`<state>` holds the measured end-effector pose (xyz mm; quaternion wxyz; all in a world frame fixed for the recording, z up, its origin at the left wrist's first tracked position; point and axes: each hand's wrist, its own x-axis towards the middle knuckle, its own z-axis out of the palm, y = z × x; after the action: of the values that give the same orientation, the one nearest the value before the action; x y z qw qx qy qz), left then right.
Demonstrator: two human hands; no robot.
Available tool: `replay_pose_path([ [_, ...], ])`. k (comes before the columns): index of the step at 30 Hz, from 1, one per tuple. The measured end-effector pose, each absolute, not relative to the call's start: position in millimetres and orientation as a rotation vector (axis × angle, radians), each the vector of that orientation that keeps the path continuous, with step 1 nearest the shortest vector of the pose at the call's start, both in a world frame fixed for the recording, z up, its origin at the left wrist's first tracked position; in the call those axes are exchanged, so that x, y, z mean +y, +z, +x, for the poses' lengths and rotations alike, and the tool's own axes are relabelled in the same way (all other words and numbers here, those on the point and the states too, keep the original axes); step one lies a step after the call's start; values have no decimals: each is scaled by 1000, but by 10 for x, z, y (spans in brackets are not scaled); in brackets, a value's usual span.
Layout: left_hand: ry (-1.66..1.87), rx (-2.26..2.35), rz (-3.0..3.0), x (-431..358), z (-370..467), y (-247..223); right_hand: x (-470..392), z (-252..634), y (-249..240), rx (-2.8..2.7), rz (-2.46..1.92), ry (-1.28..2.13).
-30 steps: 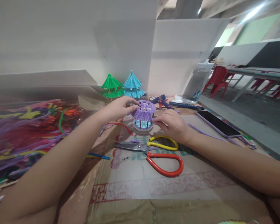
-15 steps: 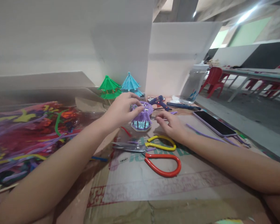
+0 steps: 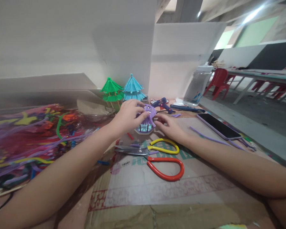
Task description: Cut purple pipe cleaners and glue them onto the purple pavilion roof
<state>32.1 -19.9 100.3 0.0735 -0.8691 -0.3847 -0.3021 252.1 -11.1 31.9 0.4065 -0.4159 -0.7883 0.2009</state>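
Note:
A small purple pavilion model (image 3: 149, 118) stands on the cardboard, its fuzzy stem roof over dark posts and a pale blue base. My left hand (image 3: 131, 115) grips the roof from the left, fingers over the top and thumb along the front. At the right edge of the roof, my right hand (image 3: 166, 126) has its fingers curled against the model; what lies between those fingertips is partly hidden. Scissors (image 3: 146, 152) with one yellow and one red handle lie spread apart in front of both hands.
Behind stand a green pavilion (image 3: 112, 89) and a blue pavilion (image 3: 132, 87). A glue gun (image 3: 164, 105), a utility knife (image 3: 187, 108), a clear bottle (image 3: 199, 86) and a phone (image 3: 218, 126) lie or stand to the right. Colourful fuzzy stems (image 3: 33, 136) heap at left.
My right hand has moved left, up against the model. My left hand has shifted slightly right and down, and the purple roof looks tilted or turned under it.

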Motion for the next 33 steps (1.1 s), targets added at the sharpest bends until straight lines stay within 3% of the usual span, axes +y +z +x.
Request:
replay_pose_path([
  [16, -889, -1195, -2725, -256, 319, 1084, -221, 2493, 377, -2122, -1099, 595],
  [33, -754, -1110, -2743, -203, 237, 1119, -204, 2518, 365, -2154, -1042, 469],
])
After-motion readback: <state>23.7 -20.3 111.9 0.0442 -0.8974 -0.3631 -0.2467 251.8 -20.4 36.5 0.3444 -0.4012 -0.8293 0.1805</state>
